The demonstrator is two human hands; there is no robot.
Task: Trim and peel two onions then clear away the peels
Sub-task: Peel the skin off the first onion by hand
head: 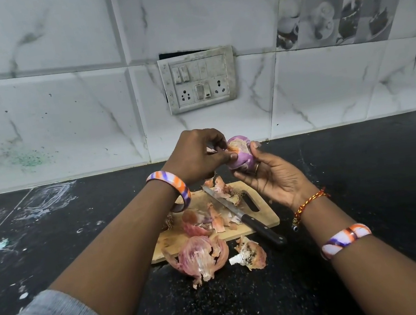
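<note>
Both forearms rise from the frame's bottom corners and meet just above centre. Lowest, loose peels [200, 257] lie on the dark counter [364, 189] at the cutting board's [262, 219] near edge, a knife [238, 213] slanting across the board. Above, the right hand [272, 175] cups the purple onion [241, 155] in curled fingers. The left hand [196, 155] pinches skin at the onion's top; its fingertips are partly hidden.

Held above the far end of the cutting board [267, 215]: an onion [241, 157], between left hand [196, 156] and right hand [273, 177]; on the board, a knife [235, 212] among peels [209, 218]; in front, on the counter [363, 176], more peels [199, 259].
</note>
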